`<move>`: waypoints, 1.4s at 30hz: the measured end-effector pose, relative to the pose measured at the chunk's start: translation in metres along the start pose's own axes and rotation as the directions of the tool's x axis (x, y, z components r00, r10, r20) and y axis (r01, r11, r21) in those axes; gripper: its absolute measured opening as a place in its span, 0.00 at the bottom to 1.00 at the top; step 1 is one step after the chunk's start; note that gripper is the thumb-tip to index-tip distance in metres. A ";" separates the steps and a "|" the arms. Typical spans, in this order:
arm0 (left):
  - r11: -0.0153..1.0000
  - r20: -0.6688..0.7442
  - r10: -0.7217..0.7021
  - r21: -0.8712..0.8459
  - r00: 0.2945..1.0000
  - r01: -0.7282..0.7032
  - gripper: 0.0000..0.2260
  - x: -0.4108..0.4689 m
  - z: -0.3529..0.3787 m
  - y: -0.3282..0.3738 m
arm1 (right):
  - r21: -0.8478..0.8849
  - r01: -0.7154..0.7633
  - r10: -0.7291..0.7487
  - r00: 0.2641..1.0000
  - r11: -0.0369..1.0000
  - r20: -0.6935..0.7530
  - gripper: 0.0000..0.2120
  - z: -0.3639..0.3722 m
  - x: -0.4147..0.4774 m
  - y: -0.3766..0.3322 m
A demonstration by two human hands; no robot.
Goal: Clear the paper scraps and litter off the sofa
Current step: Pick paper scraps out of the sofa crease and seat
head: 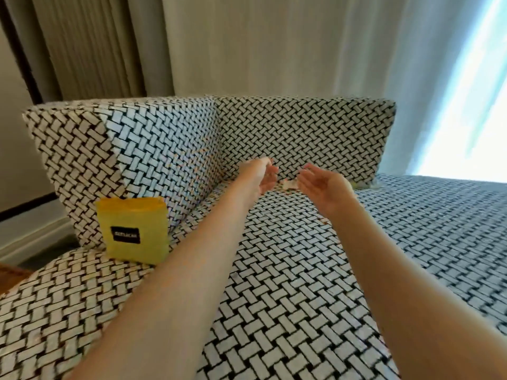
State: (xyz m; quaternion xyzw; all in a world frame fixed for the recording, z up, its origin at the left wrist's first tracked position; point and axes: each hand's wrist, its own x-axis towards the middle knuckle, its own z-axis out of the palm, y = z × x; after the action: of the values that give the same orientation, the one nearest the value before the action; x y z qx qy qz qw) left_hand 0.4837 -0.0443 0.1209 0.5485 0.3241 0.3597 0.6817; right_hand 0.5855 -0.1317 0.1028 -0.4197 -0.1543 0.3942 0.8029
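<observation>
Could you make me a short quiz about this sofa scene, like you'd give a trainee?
1. True or false: the yellow packet lies flat in the middle of the seat.
2. What lies between the left hand and the right hand?
A. a paper scrap
B. a cup
C. a remote
3. Are both hands open or closed?

Key:
1. False; it stands against the sofa cushion at the left.
2. A, the paper scrap.
3. Open, palms facing each other.
</observation>
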 end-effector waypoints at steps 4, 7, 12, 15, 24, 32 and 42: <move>0.999 -0.040 -0.020 0.029 0.999 0.022 0.06 0.043 0.019 -0.003 | 0.034 0.056 -0.052 0.992 0.998 -0.115 0.13 -0.010 0.028 -0.014; 0.988 -0.102 -0.010 0.155 0.995 0.026 0.10 0.072 0.033 -0.019 | 0.014 0.065 -0.062 0.982 0.998 -0.177 0.12 -0.020 0.042 -0.022; 0.901 -0.036 0.036 0.434 0.999 -0.017 0.24 0.114 0.051 -0.063 | -0.099 0.057 -0.081 0.962 0.993 -0.262 0.10 -0.038 0.066 -0.007; 0.517 0.086 0.183 0.839 0.979 -0.170 0.36 0.134 0.054 -0.082 | -0.310 0.070 -0.165 0.942 0.948 -0.291 0.12 -0.045 0.078 0.017; 0.133 -0.063 0.037 0.989 0.997 0.058 0.58 0.185 0.032 -0.074 | -0.736 0.213 -0.496 0.848 0.643 -0.188 0.10 -0.031 0.127 0.033; 0.121 0.019 -0.062 0.993 0.998 -0.011 0.40 0.194 0.027 -0.065 | -0.953 0.087 -0.734 0.658 0.292 -0.165 0.15 -0.034 0.168 0.036; 0.285 0.055 -0.014 0.957 0.998 -0.049 0.28 0.191 0.048 -0.064 | -0.992 -0.118 -0.468 0.875 0.049 -0.127 0.30 -0.040 0.167 0.028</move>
State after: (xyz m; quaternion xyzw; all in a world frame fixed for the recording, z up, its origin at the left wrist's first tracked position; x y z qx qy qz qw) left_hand 0.6343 0.0836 0.0579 0.8599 0.4509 0.0875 0.2226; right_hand 0.7014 -0.0173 0.0431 -0.9000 -0.2534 -0.0243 0.3537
